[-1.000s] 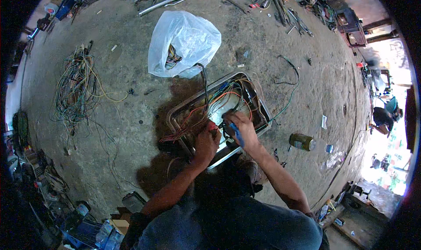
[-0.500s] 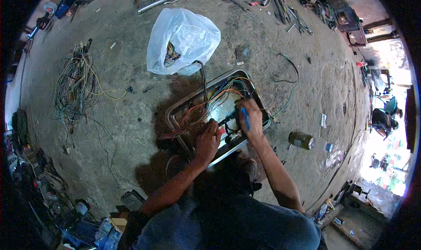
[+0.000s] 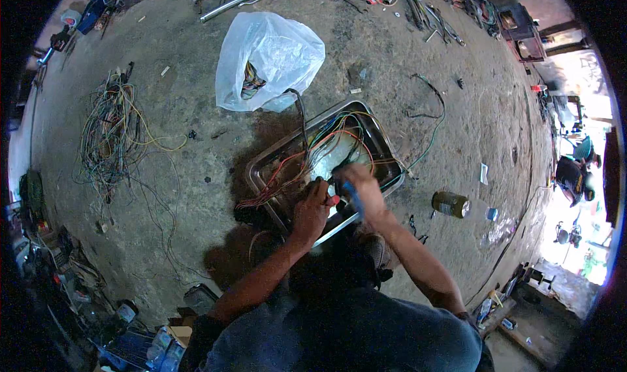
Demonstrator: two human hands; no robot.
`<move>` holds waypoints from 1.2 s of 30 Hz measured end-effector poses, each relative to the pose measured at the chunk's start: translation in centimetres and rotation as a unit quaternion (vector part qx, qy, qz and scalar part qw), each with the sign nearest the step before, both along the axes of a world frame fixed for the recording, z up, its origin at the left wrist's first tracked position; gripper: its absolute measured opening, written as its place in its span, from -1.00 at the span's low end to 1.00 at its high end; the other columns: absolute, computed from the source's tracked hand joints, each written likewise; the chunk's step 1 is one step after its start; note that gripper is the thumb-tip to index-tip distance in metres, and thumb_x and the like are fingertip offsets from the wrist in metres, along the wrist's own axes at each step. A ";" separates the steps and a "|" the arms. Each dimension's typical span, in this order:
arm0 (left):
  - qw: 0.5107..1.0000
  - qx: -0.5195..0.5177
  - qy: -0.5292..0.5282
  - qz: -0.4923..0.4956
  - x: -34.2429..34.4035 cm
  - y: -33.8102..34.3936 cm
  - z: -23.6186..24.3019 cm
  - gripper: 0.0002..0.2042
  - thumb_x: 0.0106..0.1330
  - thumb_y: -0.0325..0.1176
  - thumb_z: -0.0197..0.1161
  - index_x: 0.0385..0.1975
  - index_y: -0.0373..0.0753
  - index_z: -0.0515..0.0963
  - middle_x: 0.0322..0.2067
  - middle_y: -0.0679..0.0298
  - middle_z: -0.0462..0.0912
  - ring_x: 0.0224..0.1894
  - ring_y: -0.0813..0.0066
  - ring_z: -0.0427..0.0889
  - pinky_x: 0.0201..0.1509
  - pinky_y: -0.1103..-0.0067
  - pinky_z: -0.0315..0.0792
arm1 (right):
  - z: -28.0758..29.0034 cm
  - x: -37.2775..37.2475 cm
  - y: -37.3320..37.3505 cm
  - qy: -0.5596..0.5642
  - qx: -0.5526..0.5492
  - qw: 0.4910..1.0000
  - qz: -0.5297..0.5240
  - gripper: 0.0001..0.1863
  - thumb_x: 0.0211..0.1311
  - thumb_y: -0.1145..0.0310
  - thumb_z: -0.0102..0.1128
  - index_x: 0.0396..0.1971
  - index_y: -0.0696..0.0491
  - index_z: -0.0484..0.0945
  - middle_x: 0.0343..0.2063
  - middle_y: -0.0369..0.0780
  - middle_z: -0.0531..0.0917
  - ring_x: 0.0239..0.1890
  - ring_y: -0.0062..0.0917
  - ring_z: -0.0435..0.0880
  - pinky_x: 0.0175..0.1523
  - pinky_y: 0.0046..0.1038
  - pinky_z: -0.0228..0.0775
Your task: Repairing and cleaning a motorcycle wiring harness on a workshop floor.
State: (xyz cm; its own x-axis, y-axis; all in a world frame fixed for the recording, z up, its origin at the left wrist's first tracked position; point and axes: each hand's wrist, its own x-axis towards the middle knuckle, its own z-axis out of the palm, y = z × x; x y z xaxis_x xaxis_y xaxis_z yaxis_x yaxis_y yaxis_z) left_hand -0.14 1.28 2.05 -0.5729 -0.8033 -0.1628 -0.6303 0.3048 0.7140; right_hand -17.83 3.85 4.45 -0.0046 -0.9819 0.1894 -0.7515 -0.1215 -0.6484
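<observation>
Head view: holding a red-ended item snugly in the left hand, gripping a blue item in the motion-blurred right hand, and working among coloured wires lying in a metal tray.

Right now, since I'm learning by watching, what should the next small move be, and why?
Perhaps hold the left hand steady and draw the right hand, with its blue item, slowly away: the hands sit close together over the shiny tray, coloured wires just beyond, leaving little room.
</observation>
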 end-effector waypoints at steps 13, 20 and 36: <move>1.000 -0.025 0.017 -0.007 0.0 0.1 -1.5 -0.65 0.33 -0.27 0.25 0.02 -0.23 0.35 -0.08 0.02 0.59 -0.27 -0.05 0.67 -0.31 0.26 0.58 | 0.2 -3.1 -2.8 -0.038 0.040 0.978 -0.202 -0.71 0.05 0.62 0.13 -0.19 0.14 0.63 -0.16 -0.04 0.62 -0.07 -0.19 0.62 0.00 -0.34 0.47; 0.998 -0.018 -0.049 -0.021 0.0 -0.2 -1.2 -0.69 0.34 -0.25 0.24 -0.03 -0.21 0.36 -0.23 0.09 0.61 -0.28 -0.02 0.66 -0.29 0.22 0.57 | -0.7 -3.4 -2.0 0.008 0.069 0.988 -0.137 -0.65 0.00 0.64 0.13 -0.15 0.13 0.63 -0.24 -0.05 0.61 -0.15 -0.13 0.64 -0.04 -0.25 0.50; 0.999 -0.030 0.039 0.006 0.7 -0.2 -3.7 -0.78 0.34 -0.42 0.20 -0.05 -0.24 0.50 -0.25 -0.06 0.65 -0.21 -0.14 0.65 -0.16 0.17 0.54 | -1.6 -1.6 -0.8 -0.023 -0.037 0.999 -0.017 -0.70 -0.15 0.53 0.24 -0.28 0.10 0.65 -0.27 -0.17 0.67 -0.15 -0.19 0.63 -0.04 -0.28 0.48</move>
